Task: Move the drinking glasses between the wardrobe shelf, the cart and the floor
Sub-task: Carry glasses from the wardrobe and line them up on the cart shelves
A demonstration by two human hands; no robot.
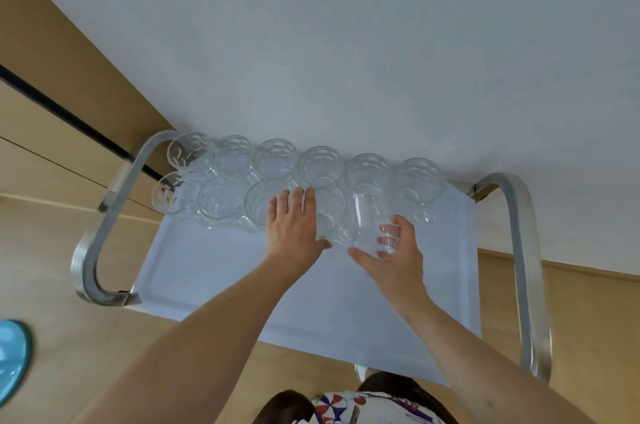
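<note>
1. Wood-tone floor (52, 250) surrounds a cart (214, 271) with a pale blue-grey top and curved metal handles at its left (100, 215) and right (526, 250) ends; the cart stands against a white wall (346, 42).
2. Drinking glasses (277, 160) stand clustered along the far edge of the cart top, in roughly two rows running left to right. Each sits upright with its long axis vertical and its mouth facing up toward the camera. The clear walls show a faceted pattern. Neighbouring glasses stand touching or just beside one another; the exact count is hard to tell through the overlapping glass.
3. Left hand (294, 226): fingers extended and close together, palm down, laid against the left side of a glass (327, 212) in the near row. The thumb reaches toward the base of that glass. Whether the fingers wrap round it cannot be told.
4. Right hand (394, 250): fingers and thumb curled round a held glass (369, 222), gripping its lower part. This glass is tilted, its long axis running from the hand up toward the far row, mouth toward the far side. The fingertips show through the clear wall.
5. No brand, label or legible writing shows on any glass or on the cart.
6. At the left edge, on the floor, lies part of a turquoise round object (12, 354). At the near edge, a patterned garment (346, 409) in red, blue and white appears below the forearms.
</note>
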